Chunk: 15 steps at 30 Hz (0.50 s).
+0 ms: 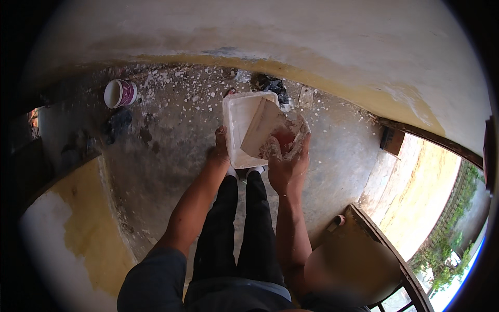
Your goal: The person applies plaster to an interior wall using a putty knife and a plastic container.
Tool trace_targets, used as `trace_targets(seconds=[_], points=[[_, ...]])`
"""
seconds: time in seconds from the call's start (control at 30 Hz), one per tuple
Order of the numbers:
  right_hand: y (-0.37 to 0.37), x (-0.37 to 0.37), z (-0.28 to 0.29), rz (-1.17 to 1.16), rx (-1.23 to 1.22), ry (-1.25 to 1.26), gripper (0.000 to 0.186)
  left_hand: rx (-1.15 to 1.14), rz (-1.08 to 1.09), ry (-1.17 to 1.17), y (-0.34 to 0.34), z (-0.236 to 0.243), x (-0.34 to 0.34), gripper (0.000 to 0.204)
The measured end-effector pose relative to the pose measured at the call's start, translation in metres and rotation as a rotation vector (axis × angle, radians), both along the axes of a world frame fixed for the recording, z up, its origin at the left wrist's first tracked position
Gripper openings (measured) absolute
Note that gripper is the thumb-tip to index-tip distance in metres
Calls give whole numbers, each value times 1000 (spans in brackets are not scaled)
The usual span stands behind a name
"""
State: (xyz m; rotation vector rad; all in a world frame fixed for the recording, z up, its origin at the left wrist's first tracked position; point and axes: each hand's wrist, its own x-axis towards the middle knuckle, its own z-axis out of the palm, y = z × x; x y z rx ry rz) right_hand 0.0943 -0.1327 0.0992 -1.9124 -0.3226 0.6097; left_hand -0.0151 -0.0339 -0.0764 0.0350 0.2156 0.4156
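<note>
A white rectangular plastic tray, smeared with pale residue inside, is held out in front of me at about waist height. My left hand is closed on its left side wall. Over the tray's right part is a wide putty knife, its broad flat blade tilted and coated with pale filler. My right hand is closed around the tool's handle end, its fingers partly hidden. Thick pale paste covers the fingers, and a reddish patch shows between them.
White specks and lumps litter the grey concrete floor along the patchy wall. A white and purple bucket lies at the far left. Black plastic lies beyond the tray. A wooden-edged opening is at the right.
</note>
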Motion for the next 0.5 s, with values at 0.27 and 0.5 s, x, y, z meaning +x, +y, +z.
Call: trace_targets(seconds=[0.27,0.5], points=[[0,2,-15,124,-233,-295,29,-165,-125,-70,-11,-17,14,76],[-7,12,-6,63,-343,-325,24,-217,-178,-93,-13,-20,21,72]])
